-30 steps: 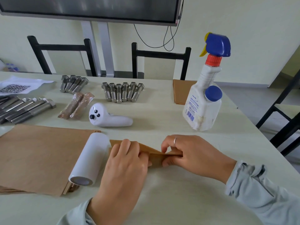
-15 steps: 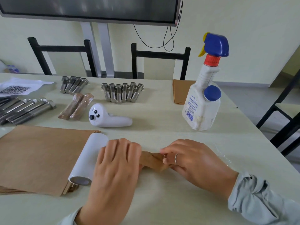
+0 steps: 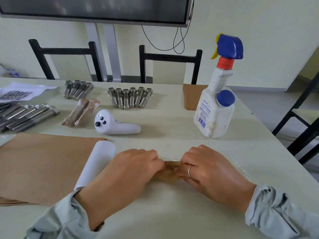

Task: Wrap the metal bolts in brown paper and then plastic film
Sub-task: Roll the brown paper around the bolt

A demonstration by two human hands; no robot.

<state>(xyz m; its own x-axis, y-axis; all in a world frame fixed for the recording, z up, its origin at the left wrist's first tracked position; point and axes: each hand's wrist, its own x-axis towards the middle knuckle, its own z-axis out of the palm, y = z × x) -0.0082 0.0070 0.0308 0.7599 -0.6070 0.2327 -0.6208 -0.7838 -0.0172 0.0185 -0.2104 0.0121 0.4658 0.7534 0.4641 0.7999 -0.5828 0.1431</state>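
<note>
A small brown-paper parcel (image 3: 168, 171) lies on the table in front of me, mostly covered by my hands. My left hand (image 3: 128, 171) grips its left end with curled fingers. My right hand (image 3: 209, 171), wearing a ring, grips its right end the same way. The bolt inside is hidden. A sheet of clear plastic film (image 3: 239, 163) lies on the table under and to the right of the parcel. The white film roll (image 3: 97, 163) rests beside my left hand on a stack of brown paper sheets (image 3: 46, 163). Two wrapped bolts (image 3: 81, 112) lie further back.
Bare steel bolts lie in three groups: a row (image 3: 130, 98) at centre back, several (image 3: 78, 89) to its left, long ones (image 3: 25, 117) at far left. A white controller (image 3: 114, 124), a spray bottle (image 3: 216, 100) and more brown paper (image 3: 192, 98) stand behind. Black chairs surround the table.
Both hands have rolled the paper parcel toward me and closed in on its ends; the flat paper flap seen earlier is now wound tight between my curled fingers.
</note>
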